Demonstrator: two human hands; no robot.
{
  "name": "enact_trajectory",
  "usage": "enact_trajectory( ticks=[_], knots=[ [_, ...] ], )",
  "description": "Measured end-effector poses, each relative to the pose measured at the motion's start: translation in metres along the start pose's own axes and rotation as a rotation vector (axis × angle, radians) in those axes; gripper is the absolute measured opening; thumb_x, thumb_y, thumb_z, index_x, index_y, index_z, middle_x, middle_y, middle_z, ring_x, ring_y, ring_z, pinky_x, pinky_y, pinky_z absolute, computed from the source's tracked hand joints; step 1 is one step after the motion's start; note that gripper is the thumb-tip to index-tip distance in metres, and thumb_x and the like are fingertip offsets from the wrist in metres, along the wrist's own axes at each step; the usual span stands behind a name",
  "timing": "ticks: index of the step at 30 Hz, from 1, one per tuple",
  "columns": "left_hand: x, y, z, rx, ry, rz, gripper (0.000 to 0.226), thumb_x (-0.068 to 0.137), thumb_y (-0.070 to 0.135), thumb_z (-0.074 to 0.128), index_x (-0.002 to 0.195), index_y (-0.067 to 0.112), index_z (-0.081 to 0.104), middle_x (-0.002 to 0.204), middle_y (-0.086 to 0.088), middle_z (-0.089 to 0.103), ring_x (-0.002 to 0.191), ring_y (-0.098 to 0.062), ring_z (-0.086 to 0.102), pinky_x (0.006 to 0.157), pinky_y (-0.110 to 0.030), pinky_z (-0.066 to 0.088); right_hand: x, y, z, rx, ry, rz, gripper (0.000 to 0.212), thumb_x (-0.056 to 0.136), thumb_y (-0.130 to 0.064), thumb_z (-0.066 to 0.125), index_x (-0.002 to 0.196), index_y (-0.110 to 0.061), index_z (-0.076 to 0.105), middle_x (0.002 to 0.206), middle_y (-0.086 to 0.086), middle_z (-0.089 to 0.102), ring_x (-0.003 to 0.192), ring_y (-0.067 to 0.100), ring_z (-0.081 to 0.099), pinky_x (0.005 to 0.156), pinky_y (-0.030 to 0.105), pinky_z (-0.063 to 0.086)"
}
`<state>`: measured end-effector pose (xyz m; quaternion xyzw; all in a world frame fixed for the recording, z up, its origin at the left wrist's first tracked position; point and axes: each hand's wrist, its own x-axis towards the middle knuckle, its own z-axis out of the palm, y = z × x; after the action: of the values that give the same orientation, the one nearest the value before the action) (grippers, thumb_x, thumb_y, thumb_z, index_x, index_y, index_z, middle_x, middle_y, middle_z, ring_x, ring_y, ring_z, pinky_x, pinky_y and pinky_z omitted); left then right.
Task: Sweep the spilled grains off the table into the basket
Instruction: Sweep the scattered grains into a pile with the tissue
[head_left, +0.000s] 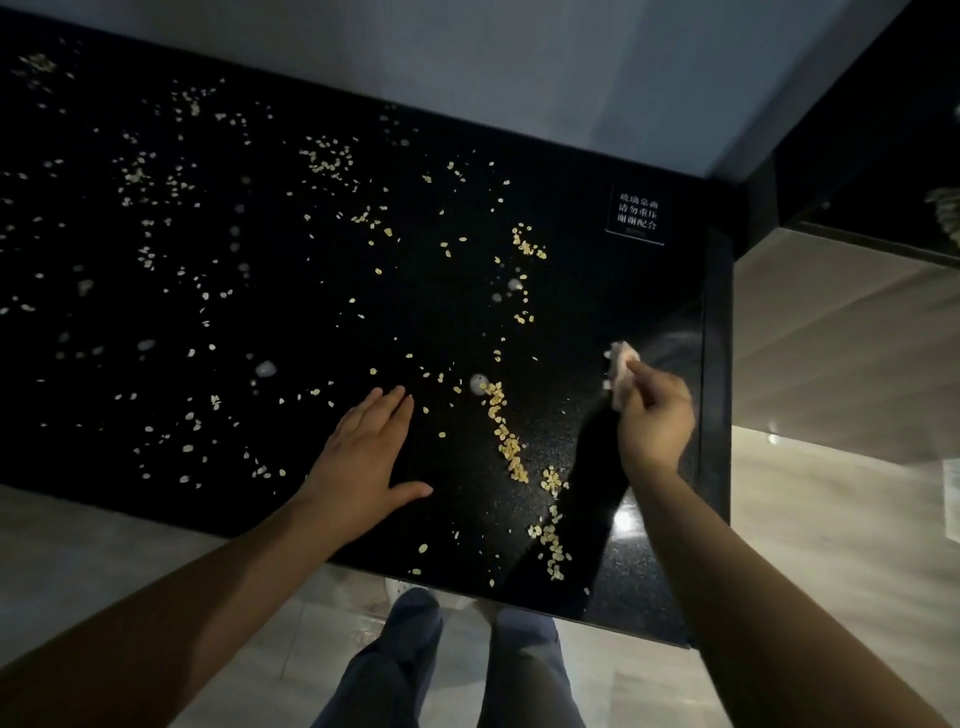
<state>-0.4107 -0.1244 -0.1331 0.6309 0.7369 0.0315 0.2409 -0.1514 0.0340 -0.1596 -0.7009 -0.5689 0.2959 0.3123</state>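
Pale yellow grains (506, 436) lie scattered over the glossy black table (260, 260), thickest in a streak near the front right and thinner toward the far left. My left hand (363, 457) rests flat on the tabletop, fingers straight, just left of that streak. My right hand (654, 415) hovers near the table's right edge and grips a small crumpled pinkish cloth (621, 364). No basket is in view.
A small white-lettered sign (638, 215) sits at the table's far right corner. The table's front edge (467, 587) runs just above my legs (457, 665) and the pale floor. A white wall rises behind the table.
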Motion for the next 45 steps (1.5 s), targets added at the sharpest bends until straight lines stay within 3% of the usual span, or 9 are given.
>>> enact_trajectory(
  ticks=[8, 14, 18, 23, 27, 30, 35, 40, 45],
  knots=[
    [-0.004, -0.005, 0.001, 0.033, -0.075, 0.014, 0.107, 0.075, 0.061, 0.065, 0.152, 0.016, 0.005, 0.159, 0.003, -0.009, 0.145, -0.015, -0.012, 0.12, -0.035, 0.003, -0.066, -0.047, 0.057, 0.037, -0.411, -0.279, 0.023, 0.088, -0.012, 0.063, 0.107, -0.02, 0.073, 0.099, -0.01, 0.059, 0.099, 0.013, 0.055, 0.087, 0.025, 0.045],
    [-0.004, -0.004, 0.0, 0.045, -0.097, 0.009, 0.109, 0.075, 0.06, 0.066, 0.152, 0.017, 0.002, 0.159, 0.003, -0.012, 0.145, -0.015, -0.015, 0.118, -0.033, -0.001, -0.073, -0.028, -0.001, 0.118, -0.153, -0.178, 0.025, 0.087, -0.007, 0.065, 0.108, -0.019, 0.072, 0.097, -0.01, 0.062, 0.091, 0.008, 0.059, 0.08, 0.023, 0.049],
    [-0.004, -0.004, 0.0, 0.054, -0.107, 0.0, 0.108, 0.076, 0.059, 0.065, 0.152, 0.017, 0.0, 0.159, 0.003, -0.014, 0.145, -0.015, -0.016, 0.119, -0.035, -0.001, -0.083, 0.003, -0.034, 0.048, 0.046, -0.017, 0.025, 0.085, -0.001, 0.066, 0.107, -0.012, 0.072, 0.095, 0.004, 0.062, 0.086, 0.016, 0.059, 0.072, 0.001, 0.037],
    [-0.003, -0.007, 0.002, 0.049, -0.116, 0.007, 0.107, 0.077, 0.058, 0.065, 0.151, 0.016, -0.001, 0.158, 0.002, -0.015, 0.145, -0.016, -0.017, 0.12, -0.038, 0.001, -0.109, 0.018, -0.023, 0.022, 0.015, 0.039, 0.024, 0.088, -0.003, 0.064, 0.109, -0.011, 0.072, 0.101, 0.003, 0.062, 0.093, 0.018, 0.06, 0.074, -0.001, 0.036],
    [-0.002, -0.008, 0.003, 0.064, -0.112, 0.008, 0.107, 0.077, 0.058, 0.064, 0.151, 0.016, 0.0, 0.159, 0.001, -0.015, 0.145, -0.017, -0.016, 0.12, -0.038, 0.0, -0.129, -0.003, 0.01, 0.052, -0.129, -0.025, 0.023, 0.088, -0.006, 0.064, 0.106, -0.018, 0.072, 0.1, -0.006, 0.061, 0.096, 0.011, 0.057, 0.084, 0.018, 0.046],
    [-0.001, -0.006, 0.002, 0.077, -0.12, 0.004, 0.108, 0.077, 0.058, 0.065, 0.151, 0.015, 0.0, 0.159, 0.0, -0.014, 0.145, -0.018, -0.015, 0.12, -0.039, 0.0, -0.134, -0.023, 0.025, 0.05, -0.246, -0.132, 0.026, 0.084, -0.002, 0.066, 0.101, -0.02, 0.074, 0.095, -0.014, 0.06, 0.093, 0.007, 0.058, 0.083, 0.018, 0.044],
    [-0.002, -0.004, 0.0, 0.079, -0.125, -0.01, 0.107, 0.077, 0.057, 0.066, 0.151, 0.015, 0.001, 0.159, 0.0, -0.013, 0.145, -0.018, -0.014, 0.12, -0.038, 0.001, -0.137, -0.025, -0.01, 0.146, -0.14, -0.088, 0.024, 0.087, -0.005, 0.065, 0.104, -0.02, 0.073, 0.095, -0.008, 0.064, 0.089, 0.007, 0.061, 0.079, 0.027, 0.051],
    [-0.011, 0.008, -0.003, 0.051, -0.114, -0.019, 0.098, 0.081, 0.047, 0.067, 0.151, 0.014, 0.007, 0.16, -0.002, -0.006, 0.146, -0.018, -0.007, 0.12, -0.038, 0.005, -0.156, 0.007, -0.068, 0.03, 0.036, -0.042, 0.029, 0.086, 0.0, 0.065, 0.108, -0.016, 0.071, 0.085, -0.018, 0.059, 0.082, 0.004, 0.057, 0.071, 0.003, 0.038],
    [-0.049, 0.021, 0.01, 0.015, -0.076, 0.016, 0.083, 0.089, 0.044, 0.058, 0.151, 0.014, 0.012, 0.159, -0.001, 0.006, 0.147, -0.017, 0.0, 0.12, -0.037, 0.007, -0.183, 0.056, -0.078, -0.04, 0.06, 0.08, 0.03, 0.085, 0.0, 0.064, 0.112, -0.01, 0.07, 0.097, 0.004, 0.063, 0.09, 0.021, 0.059, 0.078, 0.023, 0.04]
  ],
)
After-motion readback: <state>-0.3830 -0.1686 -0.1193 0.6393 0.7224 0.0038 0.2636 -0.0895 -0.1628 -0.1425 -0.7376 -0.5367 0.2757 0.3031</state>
